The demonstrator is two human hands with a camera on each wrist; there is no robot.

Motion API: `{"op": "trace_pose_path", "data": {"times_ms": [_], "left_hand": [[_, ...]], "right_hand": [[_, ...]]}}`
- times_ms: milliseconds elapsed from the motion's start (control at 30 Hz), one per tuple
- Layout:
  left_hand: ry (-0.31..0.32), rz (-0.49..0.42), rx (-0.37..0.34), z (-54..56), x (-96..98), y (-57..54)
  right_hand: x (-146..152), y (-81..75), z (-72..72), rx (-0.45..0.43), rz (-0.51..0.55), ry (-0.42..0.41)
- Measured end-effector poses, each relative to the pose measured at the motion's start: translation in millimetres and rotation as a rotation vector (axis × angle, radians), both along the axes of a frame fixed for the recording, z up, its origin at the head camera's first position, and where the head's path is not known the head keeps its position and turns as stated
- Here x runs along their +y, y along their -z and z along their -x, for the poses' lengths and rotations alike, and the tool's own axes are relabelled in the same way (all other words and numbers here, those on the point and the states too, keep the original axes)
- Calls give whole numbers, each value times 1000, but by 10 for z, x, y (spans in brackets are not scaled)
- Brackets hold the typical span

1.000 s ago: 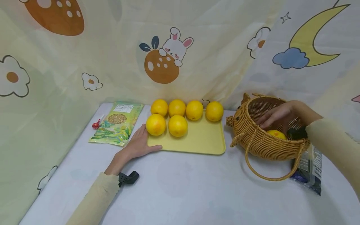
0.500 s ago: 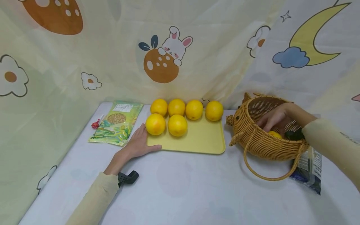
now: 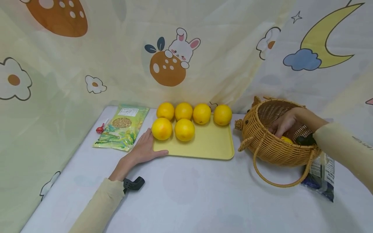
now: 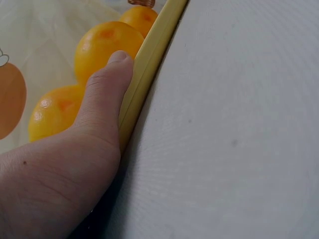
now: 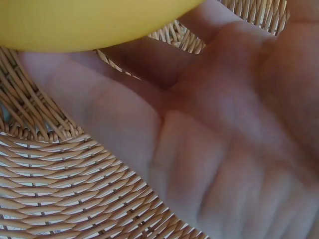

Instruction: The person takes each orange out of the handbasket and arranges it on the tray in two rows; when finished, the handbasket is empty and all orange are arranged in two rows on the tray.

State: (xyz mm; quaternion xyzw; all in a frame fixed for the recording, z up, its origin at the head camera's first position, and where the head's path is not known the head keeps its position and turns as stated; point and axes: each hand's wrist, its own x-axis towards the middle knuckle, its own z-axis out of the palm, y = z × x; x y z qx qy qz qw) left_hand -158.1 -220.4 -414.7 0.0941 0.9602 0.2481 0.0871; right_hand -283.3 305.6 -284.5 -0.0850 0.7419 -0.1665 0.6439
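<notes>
In the head view, my left hand [image 3: 142, 148] lies with straight fingers along the left edge of a yellow tray [image 3: 209, 145]; its thumb touches the front rim. Several oranges [image 3: 185, 130] sit on the tray, two in a front row at the left and the others along the back. My right hand [image 3: 287, 121] reaches down inside a pig-shaped wicker basket [image 3: 271, 152]. There its thumb and index finger pinch an orange [image 5: 89, 22], seen in part in the right wrist view, while the other fingers curl in. The basket rim hides the fingertips in the head view.
Left of the tray lie a green and yellow packet [image 3: 121, 127] of grains and a red-wrapped lollipop [image 3: 100, 129]. A dark plastic packet [image 3: 322, 178] is partly under the basket's right side. The basket handle [image 3: 279, 185] hangs down in front onto the white table.
My right hand has shifted slightly and reached a little deeper into the basket, covering more of the orange there. The left hand, tray and its oranges have stayed in place.
</notes>
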Motion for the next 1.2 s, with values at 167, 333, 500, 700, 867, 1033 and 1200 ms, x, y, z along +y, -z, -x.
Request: {"op": "trace_pose_path", "data": {"times_ms": [167, 333, 500, 700, 867, 1033, 1200], "left_hand": [[8, 4, 6, 6, 5, -1], [8, 5, 16, 13, 1, 3], [9, 3, 22, 6, 2, 4], [5, -2, 25, -4, 6, -4], [4, -4, 21, -5, 6, -7], [4, -6, 18, -10, 9, -13], [-1, -5, 16, -11, 10, -7]], "right_hand": [[5, 21, -3, -63, 8, 24], [1, 8, -17, -42, -3, 25], [7, 15, -24, -26, -22, 4], [25, 15, -1, -39, -4, -12], [45, 11, 21, -38, 14, -3], [55, 16, 35, -29, 34, 16], [63, 20, 43, -27, 47, 17]]}}
